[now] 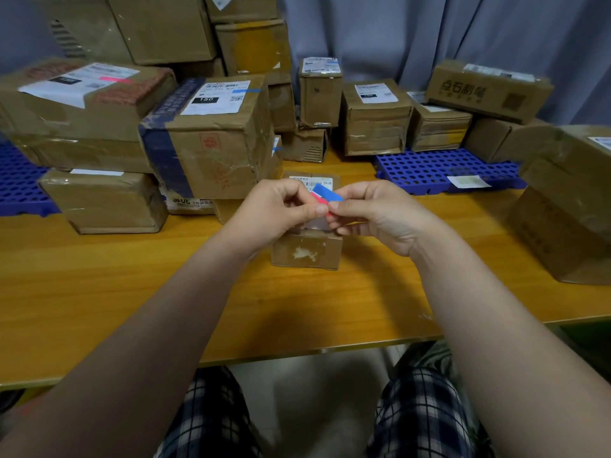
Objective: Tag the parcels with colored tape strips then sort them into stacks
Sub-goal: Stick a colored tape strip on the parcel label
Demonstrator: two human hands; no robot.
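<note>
Left grip [274, 209] and right grip [373, 216] both pinch tape strips [325, 194] over small parcel [307, 251]. Pink-tagged parcel [79, 107] and blue-tagged parcel [215, 147] done; most others apparently await tagging and sorting.

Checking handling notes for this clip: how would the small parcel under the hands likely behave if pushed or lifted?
The small parcel looks squat and flat-bottomed, so it would probably slide on the smooth table rather than tip or roll. Its cardboard walls look square and uncrushed, so likely stiff. Weight unclear: contents hidden.

Left hand [274, 211] and right hand [377, 214] pinch tape strips [326, 193].
</note>
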